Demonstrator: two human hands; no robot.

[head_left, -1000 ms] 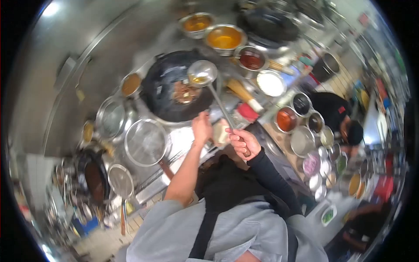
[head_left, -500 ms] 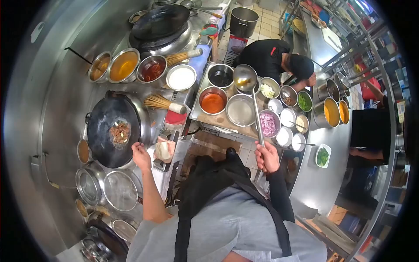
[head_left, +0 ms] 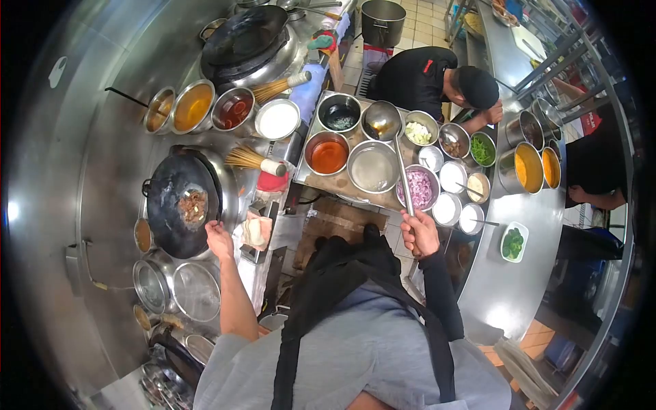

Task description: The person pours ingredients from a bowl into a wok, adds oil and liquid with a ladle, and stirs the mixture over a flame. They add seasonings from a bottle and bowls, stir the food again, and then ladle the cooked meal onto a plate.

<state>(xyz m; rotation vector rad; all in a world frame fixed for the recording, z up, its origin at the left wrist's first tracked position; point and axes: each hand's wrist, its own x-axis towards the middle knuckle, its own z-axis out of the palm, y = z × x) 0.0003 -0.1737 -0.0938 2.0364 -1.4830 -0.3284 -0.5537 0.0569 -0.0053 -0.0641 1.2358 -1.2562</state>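
Bright orange-red sauce

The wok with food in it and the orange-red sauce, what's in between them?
A bamboo wok brush, with something red right by its handle. The head view shows both between the wok and the orange-red sauce.

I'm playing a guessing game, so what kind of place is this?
Probably a restaurant kitchen: food in a big wok, many metal bowls of sauces like the red one.
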